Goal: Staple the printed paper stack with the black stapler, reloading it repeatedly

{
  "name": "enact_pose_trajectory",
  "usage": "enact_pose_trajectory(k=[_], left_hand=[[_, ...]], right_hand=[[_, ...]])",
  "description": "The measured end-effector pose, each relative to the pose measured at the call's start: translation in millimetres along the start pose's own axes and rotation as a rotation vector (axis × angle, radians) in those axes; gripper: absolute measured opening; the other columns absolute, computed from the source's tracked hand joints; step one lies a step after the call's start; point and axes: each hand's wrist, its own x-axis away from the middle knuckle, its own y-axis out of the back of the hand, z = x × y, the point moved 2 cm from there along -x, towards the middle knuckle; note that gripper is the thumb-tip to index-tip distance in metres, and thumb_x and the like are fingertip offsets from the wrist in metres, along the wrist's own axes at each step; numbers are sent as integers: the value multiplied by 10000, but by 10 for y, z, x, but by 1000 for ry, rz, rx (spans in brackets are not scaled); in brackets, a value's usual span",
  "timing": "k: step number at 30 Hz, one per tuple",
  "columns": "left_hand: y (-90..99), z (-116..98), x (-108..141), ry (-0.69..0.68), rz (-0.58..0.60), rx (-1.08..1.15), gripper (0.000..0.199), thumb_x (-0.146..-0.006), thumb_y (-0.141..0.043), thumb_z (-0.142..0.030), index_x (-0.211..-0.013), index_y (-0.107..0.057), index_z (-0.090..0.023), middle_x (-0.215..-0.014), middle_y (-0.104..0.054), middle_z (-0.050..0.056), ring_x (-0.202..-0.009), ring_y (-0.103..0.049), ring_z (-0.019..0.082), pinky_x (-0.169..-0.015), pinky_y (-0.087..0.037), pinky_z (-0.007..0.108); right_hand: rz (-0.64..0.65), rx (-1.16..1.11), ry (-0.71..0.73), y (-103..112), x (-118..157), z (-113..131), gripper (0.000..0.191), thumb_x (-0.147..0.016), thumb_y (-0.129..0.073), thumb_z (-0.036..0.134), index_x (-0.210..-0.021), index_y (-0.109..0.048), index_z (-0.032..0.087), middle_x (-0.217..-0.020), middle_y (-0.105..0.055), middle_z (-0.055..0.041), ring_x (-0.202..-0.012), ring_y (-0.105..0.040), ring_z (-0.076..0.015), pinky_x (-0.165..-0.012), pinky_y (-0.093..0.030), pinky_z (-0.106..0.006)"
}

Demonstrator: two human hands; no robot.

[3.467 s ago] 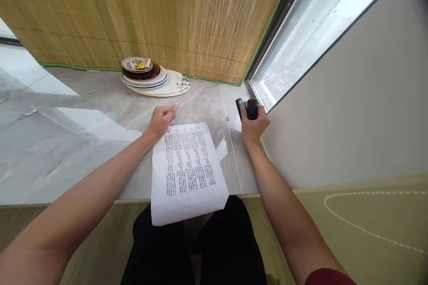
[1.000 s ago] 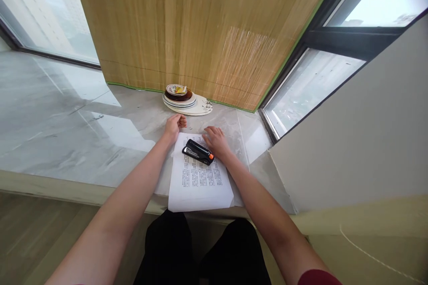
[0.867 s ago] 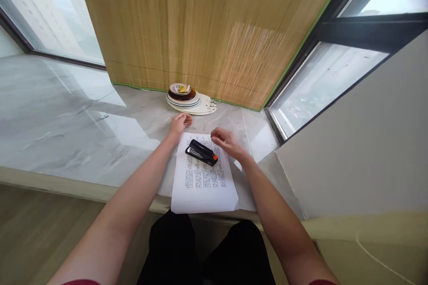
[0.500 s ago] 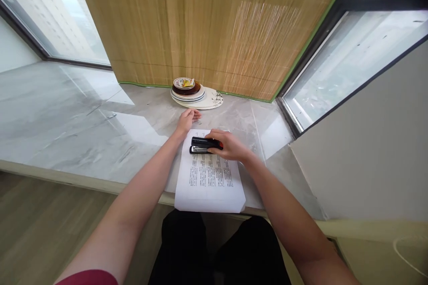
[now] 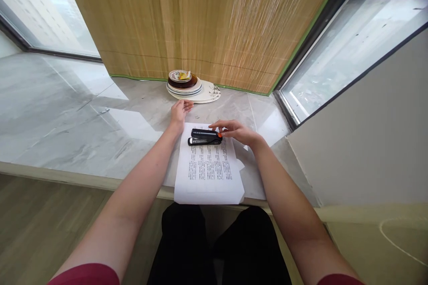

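Fingers of the right hand (image 5: 236,131) are part-curled at the stapler's orange-marked end; whether they grip cannot be told. Loosely open, the left hand (image 5: 179,111) holds nothing. The stapler (image 5: 205,137) is over the paper's far part; handling it seems in hand, and lifting would call for firmer hold. The paper (image 5: 209,189) overhangs the near edge; plates (image 5: 185,90) limit reach beyond, while the sill (image 5: 133,156) extends left.

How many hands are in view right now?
2. The left hand is by the far left corner of the printed paper; the right hand is at the orange-marked end of the black stapler.
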Motion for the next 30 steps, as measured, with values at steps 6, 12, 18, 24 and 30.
enact_pose_trajectory(k=[6,12,18,24,30], left_hand=[[89,-111,-24,157,-110,301,384,-1125,-416,-284,-914,-719,-179,-1047,-832,116,-1009,-798,194,-1019,-579,316],[106,-147,-20,217,-157,363,332,-1076,-426,-232,-922,-717,-189,-1037,-835,114,-1081,-801,195,-1057,-583,318],[60,-194,28,167,-61,350,390,-1111,-413,-303,-929,-736,-179,-1111,-840,118,-1092,-797,192,-1078,-580,322],[-11,-220,107,186,135,329,471,-1142,-375,-422,-1044,-764,-174,-1259,-819,141,-1288,-750,246,-1136,-578,379],[-156,-187,237,410,432,268,645,-1146,-325,-577,-1323,-726,-104,-1324,-783,233,-1357,-714,342,-1139,-584,488]], right_hand=[[-19,-152,-65,-42,-58,-95,456,-832,-860,326,-1287,-834,314,-1159,-740,-46,-919,-586,-181,-839,-538,-323],[-71,-228,-114,-49,-45,-100,454,-772,-922,345,-1216,-842,289,-1111,-745,-44,-950,-646,-189,-848,-583,-338],[-221,123,199,-274,-128,86,511,-906,-843,513,-1371,-760,320,-1414,-732,-73,-1312,-665,-273,-1077,-571,-419],[-230,411,221,-520,-220,-7,363,-856,-834,313,-1210,-811,234,-1118,-856,-52,-993,-809,-247,-968,-617,-381],[-704,701,425,-351,-144,55,397,-922,-654,91,-1239,-813,268,-1183,-855,-34,-1088,-804,-239,-990,-634,-406]])
